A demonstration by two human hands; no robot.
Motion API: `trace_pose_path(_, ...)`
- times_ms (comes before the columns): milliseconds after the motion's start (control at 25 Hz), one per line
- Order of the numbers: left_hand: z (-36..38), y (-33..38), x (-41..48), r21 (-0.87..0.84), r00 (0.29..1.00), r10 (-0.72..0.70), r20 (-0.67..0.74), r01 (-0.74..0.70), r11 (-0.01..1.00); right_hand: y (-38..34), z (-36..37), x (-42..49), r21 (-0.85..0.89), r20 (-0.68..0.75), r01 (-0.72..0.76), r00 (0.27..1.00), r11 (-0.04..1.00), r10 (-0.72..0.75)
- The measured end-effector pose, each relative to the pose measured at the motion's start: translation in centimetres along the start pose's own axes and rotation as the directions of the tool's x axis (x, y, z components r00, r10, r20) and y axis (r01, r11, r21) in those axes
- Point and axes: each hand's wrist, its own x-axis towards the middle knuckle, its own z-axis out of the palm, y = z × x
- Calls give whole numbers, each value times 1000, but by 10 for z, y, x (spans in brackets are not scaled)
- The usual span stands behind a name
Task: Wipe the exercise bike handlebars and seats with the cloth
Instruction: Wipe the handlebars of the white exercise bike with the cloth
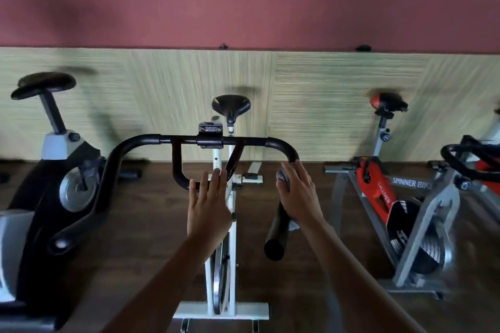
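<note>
A white exercise bike stands in front of me with a black handlebar [189,140] and a black seat [230,104] beyond it. My right hand [299,193] is wrapped over the handlebar's right grip, pressing a grey cloth [282,176] against it; only a bit of cloth shows at my fingertips and under my wrist. My left hand [209,208] hovers flat with fingers apart near the inner loop of the bar, holding nothing.
A black and grey bike [40,197] with a black seat [44,85] stands at the left. A red and grey spinner bike [405,211] with a red-black seat [388,102] is at the right, another bike's handlebar [470,159] past it. Wooden floor [135,265], panelled wall behind.
</note>
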Motion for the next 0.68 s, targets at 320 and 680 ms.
trace_pose_path(320,-4,1,3,-27,1000,3,21,-2,1000,2,1,-1,67,-47,-16,999,998,19)
trace_pose_path(680,-18,37,41,-307,992,125,-30,-129,943,15,-22,-33,204,-188,-65,977,977,105)
